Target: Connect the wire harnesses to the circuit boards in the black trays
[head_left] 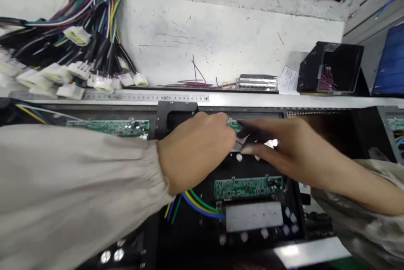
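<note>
The left hand lies against a small green circuit board, mostly hiding it, its grip unclear. The blurred right hand is beside a small dark piece, and whether it holds that piece cannot be made out. Both are over a black metal chassis, below a steel ruler with legible numerals.

Bright, even light across scuffed white flat panel; hard white glare on pale metal strip at lower edge. Bare right hand motion-blurred, dark shadow beneath fingers. Edges bowed by wide-lens distortion.
</note>
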`<action>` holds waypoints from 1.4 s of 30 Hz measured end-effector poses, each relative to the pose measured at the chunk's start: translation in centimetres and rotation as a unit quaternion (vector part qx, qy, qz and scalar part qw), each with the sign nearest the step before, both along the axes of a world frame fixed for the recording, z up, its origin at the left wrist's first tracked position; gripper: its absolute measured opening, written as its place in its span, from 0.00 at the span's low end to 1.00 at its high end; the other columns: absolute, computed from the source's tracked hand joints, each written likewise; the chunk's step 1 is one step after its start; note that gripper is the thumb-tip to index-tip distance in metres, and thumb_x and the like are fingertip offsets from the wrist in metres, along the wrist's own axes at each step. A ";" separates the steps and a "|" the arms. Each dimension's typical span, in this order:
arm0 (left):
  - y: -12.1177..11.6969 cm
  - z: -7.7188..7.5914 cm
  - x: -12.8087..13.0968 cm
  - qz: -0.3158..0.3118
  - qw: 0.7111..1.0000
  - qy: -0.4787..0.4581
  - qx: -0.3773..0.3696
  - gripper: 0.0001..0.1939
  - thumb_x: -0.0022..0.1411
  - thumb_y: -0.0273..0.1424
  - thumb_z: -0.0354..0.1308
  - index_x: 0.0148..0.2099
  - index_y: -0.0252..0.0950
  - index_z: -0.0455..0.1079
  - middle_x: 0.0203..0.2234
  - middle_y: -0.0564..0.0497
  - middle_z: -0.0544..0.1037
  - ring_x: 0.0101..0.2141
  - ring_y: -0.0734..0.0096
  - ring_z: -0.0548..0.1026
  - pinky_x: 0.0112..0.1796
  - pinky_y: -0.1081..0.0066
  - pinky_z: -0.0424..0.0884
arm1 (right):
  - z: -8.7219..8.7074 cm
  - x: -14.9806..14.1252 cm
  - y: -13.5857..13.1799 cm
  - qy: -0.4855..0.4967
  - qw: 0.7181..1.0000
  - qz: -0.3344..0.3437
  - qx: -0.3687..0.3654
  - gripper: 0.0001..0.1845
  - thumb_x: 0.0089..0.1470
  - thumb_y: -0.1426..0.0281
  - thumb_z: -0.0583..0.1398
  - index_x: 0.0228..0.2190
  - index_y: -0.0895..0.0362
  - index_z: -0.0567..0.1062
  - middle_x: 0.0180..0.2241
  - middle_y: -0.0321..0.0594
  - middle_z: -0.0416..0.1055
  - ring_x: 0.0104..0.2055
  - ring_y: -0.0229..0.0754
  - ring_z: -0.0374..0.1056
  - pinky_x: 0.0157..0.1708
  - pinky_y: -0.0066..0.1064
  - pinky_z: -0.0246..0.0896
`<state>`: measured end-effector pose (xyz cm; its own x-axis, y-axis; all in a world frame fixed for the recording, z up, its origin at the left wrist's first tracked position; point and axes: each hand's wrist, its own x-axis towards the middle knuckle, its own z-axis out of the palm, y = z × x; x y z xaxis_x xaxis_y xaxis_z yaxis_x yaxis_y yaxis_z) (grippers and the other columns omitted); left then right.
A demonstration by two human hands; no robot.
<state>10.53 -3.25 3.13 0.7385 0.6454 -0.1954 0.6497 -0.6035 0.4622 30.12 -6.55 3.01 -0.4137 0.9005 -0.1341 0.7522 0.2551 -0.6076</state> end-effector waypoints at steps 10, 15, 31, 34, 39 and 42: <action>-6.8 -0.7 -0.5 -0.103 0.988 -0.016 0.111 0.17 0.64 0.24 0.45 0.34 0.32 0.75 0.40 0.42 0.76 0.47 0.55 0.70 0.42 0.62 0.67 | -1.5 -0.9 -7.9 0.010 0.998 0.039 -0.038 0.06 0.54 0.72 0.60 0.32 0.55 0.78 0.30 0.38 0.75 0.31 0.40 0.70 0.32 0.29 0.61; -8.6 -4.4 0.5 0.087 0.983 -0.110 -0.116 0.07 0.55 0.22 0.59 0.34 0.36 0.77 0.26 0.54 0.79 0.29 0.74 0.76 0.35 0.73 0.69 | -4.0 -1.0 -10.0 0.021 0.999 -0.007 0.025 0.05 0.52 0.75 0.61 0.29 0.58 0.79 0.30 0.39 0.78 0.32 0.41 0.72 0.34 0.29 0.62; -10.0 -6.6 1.2 0.064 0.986 -0.148 -0.039 0.08 0.51 0.19 0.58 0.36 0.33 0.69 0.25 0.54 0.79 0.30 0.71 0.77 0.33 0.73 0.67 | -5.1 -0.8 -11.2 0.007 0.995 -0.097 0.028 0.05 0.49 0.73 0.63 0.30 0.61 0.79 0.26 0.39 0.77 0.25 0.39 0.69 0.26 0.29 0.58; -9.7 -6.7 1.1 0.028 0.990 -0.140 -0.006 0.10 0.53 0.20 0.56 0.39 0.33 0.67 0.27 0.52 0.79 0.32 0.69 0.77 0.33 0.72 0.67 | -5.1 -0.7 -11.3 0.020 0.995 -0.094 0.030 0.05 0.49 0.74 0.62 0.30 0.61 0.79 0.26 0.39 0.77 0.25 0.39 0.69 0.26 0.28 0.59; -9.4 -6.2 1.6 -0.071 0.996 -0.047 0.010 0.15 0.55 0.21 0.52 0.46 0.31 0.63 0.26 0.49 0.77 0.33 0.63 0.77 0.31 0.70 0.67 | -4.7 -0.2 -11.0 0.036 0.996 -0.078 0.008 0.04 0.49 0.74 0.62 0.28 0.61 0.78 0.24 0.38 0.76 0.25 0.38 0.69 0.26 0.28 0.58; -9.6 -4.5 2.4 -0.050 0.998 -0.011 -0.039 0.14 0.55 0.23 0.51 0.45 0.33 0.64 0.26 0.49 0.76 0.32 0.65 0.76 0.32 0.70 0.68 | -4.4 0.0 -10.5 0.027 0.998 -0.056 -0.022 0.04 0.48 0.75 0.62 0.27 0.61 0.78 0.22 0.36 0.74 0.23 0.38 0.67 0.25 0.28 0.57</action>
